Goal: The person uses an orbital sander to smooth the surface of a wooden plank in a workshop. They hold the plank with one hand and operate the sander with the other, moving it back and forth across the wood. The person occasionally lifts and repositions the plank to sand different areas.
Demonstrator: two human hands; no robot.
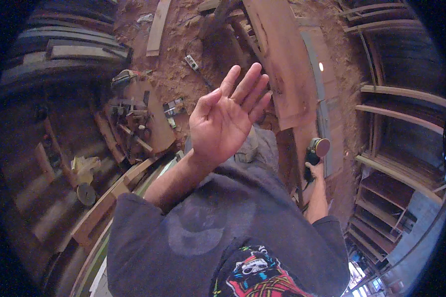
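My left hand [225, 119] is raised in front of my chest, palm up, with its fingers stretched out and nothing in it. Low on the right, my right hand [314, 169] is wrapped round the dark body of a handheld power sander [312, 153]. The sander's round, tan disc is turned upward. Just beyond it, a long, wide wooden board [287, 74] runs away from me, its near end close to the sander. Some of the sander's grip is hidden by my fingers.
A white power strip [191, 61] with a dark cable lies on the dusty ground. Tools and wood pieces crowd a small wooden surface [158, 123] at left. Stacked boards [79, 52] fill the far left; timber racks [401, 94] line the right. A loose plank [157, 29] lies ahead.
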